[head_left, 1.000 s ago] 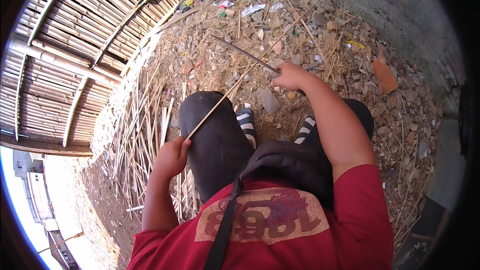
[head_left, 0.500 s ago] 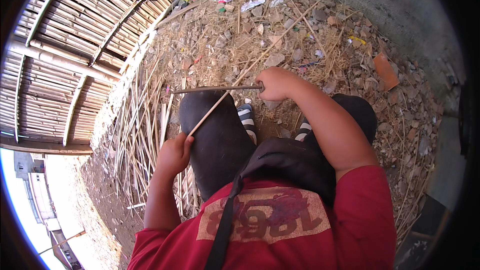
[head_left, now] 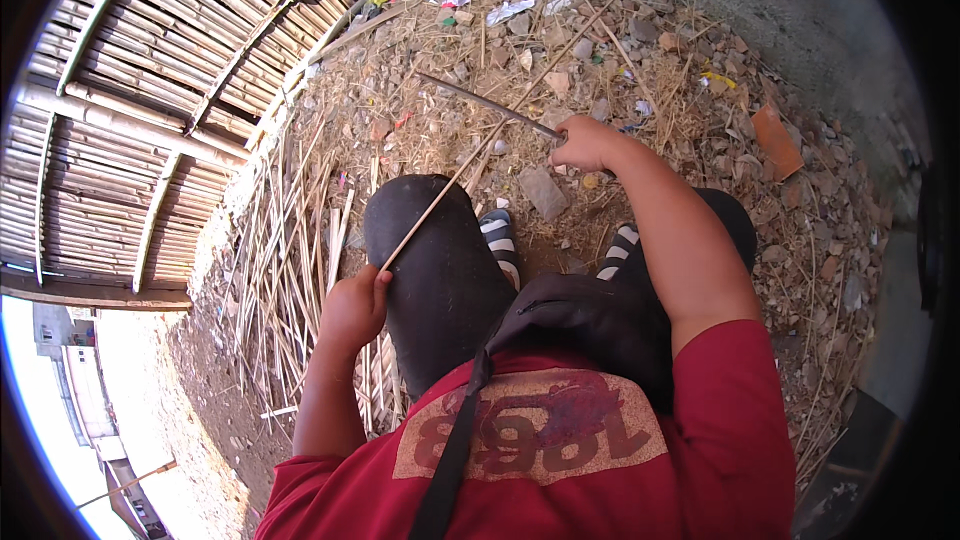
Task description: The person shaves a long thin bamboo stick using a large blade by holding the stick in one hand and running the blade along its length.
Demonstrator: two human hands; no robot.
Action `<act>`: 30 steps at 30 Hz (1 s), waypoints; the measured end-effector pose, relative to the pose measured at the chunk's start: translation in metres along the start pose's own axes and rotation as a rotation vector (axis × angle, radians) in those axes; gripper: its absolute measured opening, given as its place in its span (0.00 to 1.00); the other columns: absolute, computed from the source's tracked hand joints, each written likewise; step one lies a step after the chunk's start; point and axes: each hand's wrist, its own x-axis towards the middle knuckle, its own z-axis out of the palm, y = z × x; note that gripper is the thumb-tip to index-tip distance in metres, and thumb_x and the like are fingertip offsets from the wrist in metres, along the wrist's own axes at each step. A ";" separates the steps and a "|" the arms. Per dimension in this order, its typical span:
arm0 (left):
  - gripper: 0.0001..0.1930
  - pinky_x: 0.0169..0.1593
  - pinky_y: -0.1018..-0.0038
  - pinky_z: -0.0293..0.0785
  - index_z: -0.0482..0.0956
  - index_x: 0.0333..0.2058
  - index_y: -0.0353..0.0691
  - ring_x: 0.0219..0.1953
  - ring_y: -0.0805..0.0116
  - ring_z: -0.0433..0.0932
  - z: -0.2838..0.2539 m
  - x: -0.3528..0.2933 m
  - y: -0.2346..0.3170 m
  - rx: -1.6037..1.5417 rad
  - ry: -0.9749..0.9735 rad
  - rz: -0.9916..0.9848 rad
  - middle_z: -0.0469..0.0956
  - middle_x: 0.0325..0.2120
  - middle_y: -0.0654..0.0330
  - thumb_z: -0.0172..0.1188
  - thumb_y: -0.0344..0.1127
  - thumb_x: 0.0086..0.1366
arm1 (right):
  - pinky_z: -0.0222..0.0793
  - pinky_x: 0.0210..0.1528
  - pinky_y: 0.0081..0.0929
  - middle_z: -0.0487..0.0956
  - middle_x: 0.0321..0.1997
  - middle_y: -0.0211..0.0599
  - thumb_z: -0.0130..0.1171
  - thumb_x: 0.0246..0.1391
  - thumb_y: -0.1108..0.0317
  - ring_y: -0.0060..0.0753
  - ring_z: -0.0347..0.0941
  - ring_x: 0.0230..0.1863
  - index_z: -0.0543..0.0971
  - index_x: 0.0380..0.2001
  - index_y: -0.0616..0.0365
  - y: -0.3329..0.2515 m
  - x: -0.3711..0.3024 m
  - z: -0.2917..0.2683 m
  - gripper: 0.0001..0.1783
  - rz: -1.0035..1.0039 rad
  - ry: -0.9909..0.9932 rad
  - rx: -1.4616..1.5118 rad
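Observation:
My left hand (head_left: 355, 308) is closed around the near end of a long, thin bamboo strip (head_left: 440, 198), beside my left knee. The strip slants away over that knee toward the upper right, its far part above the littered ground. A long, dark knife (head_left: 487, 104), seen nearly edge-on, is gripped at its right end by my right hand (head_left: 590, 145). Its blade points to the upper left and crosses the strip in the picture. Whether blade and strip touch, I cannot tell. My fist hides the knife's handle.
Many split bamboo strips (head_left: 290, 280) lie left of my legs. A bamboo slat panel (head_left: 120, 190) stands at the left. Rubble, straw and scraps of litter cover the ground ahead, with an orange tile piece (head_left: 775, 143) at the right. A grey wall (head_left: 780, 10) rises at the far right.
My right hand has moved the knife farther away and slightly right. The blade has swung from nearly level to slanting up at its left end. My left hand stays nearly in place.

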 end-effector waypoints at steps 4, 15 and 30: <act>0.18 0.36 0.42 0.69 0.72 0.33 0.36 0.31 0.32 0.77 0.003 -0.006 -0.001 0.006 0.009 -0.022 0.78 0.23 0.39 0.48 0.45 0.75 | 0.75 0.53 0.38 0.83 0.47 0.57 0.65 0.41 0.57 0.51 0.81 0.49 0.81 0.53 0.61 -0.019 0.003 0.020 0.33 -0.132 0.060 -0.033; 0.17 0.36 0.41 0.69 0.72 0.34 0.36 0.31 0.32 0.77 0.002 -0.008 0.001 -0.006 0.028 -0.013 0.78 0.25 0.39 0.49 0.46 0.75 | 0.76 0.50 0.42 0.84 0.41 0.55 0.64 0.40 0.58 0.52 0.81 0.45 0.84 0.47 0.60 -0.039 -0.006 0.026 0.28 -0.251 0.036 -0.125; 0.17 0.35 0.43 0.69 0.71 0.34 0.36 0.30 0.32 0.77 0.002 0.001 0.000 -0.077 0.032 0.079 0.77 0.23 0.39 0.50 0.45 0.74 | 0.77 0.50 0.40 0.83 0.44 0.54 0.64 0.42 0.58 0.52 0.81 0.46 0.84 0.43 0.60 -0.022 -0.002 0.021 0.24 -0.236 0.043 -0.149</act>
